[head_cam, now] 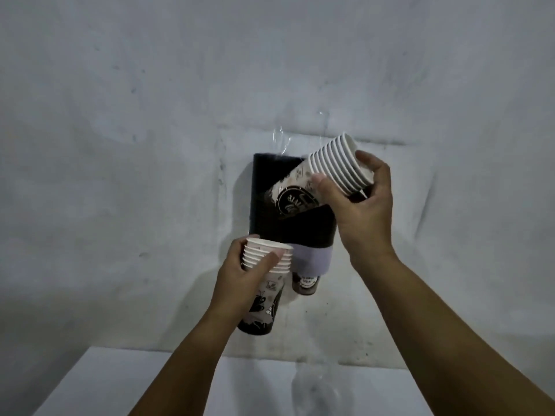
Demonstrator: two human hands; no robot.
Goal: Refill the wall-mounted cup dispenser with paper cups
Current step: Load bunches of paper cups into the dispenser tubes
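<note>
White tabletop point(120, 382) at bottom, a crumpled clear plastic wrapper point(315, 385) lying on it. Above it, left hand point(240, 274) grips a nested stack of paper cups point(264, 283), upright, rims up, fingers curled round the rims; grip closed on the stack. Right hand point(360, 205) holds a second cup stack point(327, 172), tilted, base end entering the top of the black wall-mounted cup dispenser point(288, 223). One cup point(304, 282) protrudes below the dispenser's pale collar point(310, 259). Grey wall point(150, 115) behind.
</note>
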